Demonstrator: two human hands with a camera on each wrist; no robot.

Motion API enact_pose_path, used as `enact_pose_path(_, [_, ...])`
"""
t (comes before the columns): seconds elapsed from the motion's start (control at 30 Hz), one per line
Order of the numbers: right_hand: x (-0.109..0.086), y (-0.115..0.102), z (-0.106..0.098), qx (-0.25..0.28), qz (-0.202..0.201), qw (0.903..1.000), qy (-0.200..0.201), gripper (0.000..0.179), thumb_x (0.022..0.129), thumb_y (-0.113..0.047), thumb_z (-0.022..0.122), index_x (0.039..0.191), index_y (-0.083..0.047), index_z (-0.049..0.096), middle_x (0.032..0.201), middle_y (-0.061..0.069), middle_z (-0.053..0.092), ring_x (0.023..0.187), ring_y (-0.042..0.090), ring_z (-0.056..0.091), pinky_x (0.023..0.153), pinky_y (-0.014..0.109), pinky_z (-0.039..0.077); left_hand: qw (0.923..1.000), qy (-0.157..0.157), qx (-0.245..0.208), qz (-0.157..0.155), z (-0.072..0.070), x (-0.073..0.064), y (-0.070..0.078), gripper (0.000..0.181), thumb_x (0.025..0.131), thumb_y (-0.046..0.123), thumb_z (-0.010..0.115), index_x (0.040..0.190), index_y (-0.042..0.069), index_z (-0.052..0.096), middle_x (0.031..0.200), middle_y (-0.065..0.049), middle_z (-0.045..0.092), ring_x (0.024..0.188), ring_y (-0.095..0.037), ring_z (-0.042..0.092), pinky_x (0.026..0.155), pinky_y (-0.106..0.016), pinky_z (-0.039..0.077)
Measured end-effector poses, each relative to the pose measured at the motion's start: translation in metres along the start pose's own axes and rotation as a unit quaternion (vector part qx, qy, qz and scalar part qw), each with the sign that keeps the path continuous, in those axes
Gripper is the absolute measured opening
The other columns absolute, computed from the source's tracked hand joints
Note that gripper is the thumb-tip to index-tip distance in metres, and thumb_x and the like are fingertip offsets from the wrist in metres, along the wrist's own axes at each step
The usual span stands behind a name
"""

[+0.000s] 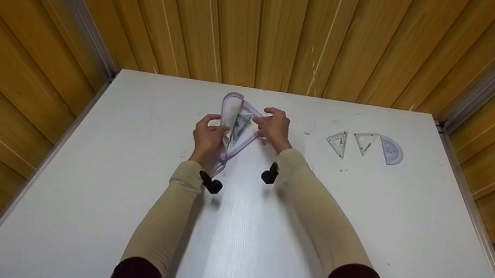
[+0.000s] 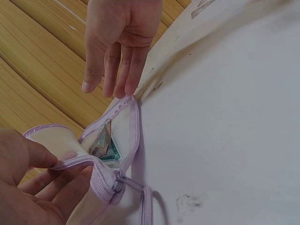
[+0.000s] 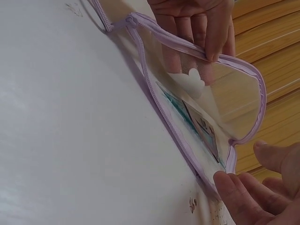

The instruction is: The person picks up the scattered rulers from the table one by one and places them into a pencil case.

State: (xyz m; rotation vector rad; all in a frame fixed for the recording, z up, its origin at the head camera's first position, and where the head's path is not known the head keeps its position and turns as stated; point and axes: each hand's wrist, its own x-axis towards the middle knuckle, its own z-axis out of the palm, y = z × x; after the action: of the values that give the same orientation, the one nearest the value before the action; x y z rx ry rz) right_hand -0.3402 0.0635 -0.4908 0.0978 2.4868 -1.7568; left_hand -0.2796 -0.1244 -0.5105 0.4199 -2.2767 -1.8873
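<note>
A white counter [image 1: 78,212] spreads beneath the fingers. A lilac-edged mesh pouch [image 1: 231,108] gapes between left and right fingers. The left hand [image 1: 208,139] pinches its rim between thumb and fingers; the right hand [image 1: 276,127] has fingers extended, thumb apart, by the opposite corner. Inside, between both, is a teal-tinted triangle [image 1: 242,122]. Well right of the right fingers lie a protractor [image 1: 391,151] and, nearer, two clear triangles [image 1: 343,143].

A booth-like workspace: wood-look panelled walls [image 1: 280,29] on three sides, grey corner strips [image 1: 77,7], a wide white tabletop [image 1: 237,223].
</note>
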Motion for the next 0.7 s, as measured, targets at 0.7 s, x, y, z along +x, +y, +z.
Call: enact_pose_path(0.7, [0.003, 0.006, -0.0105, 0.001, -0.042, 0.9991, 0.007, 0.06, 0.093, -0.019, 0.078, 0.146, -0.003, 0.054, 0.118, 0.016, 0.073, 0.103, 0.031, 0.073, 0.081, 0.039, 0.059, 0.9999, 0.002, -0.005, -0.009, 0.001, -0.0004, 0.0026, 0.037, 0.094, 0.007, 0.071, 0.131, 0.007, 0.065, 0.103, -0.015, 0.076, 0.083, -0.022, 0.071, 0.064, -0.028, 0.05])
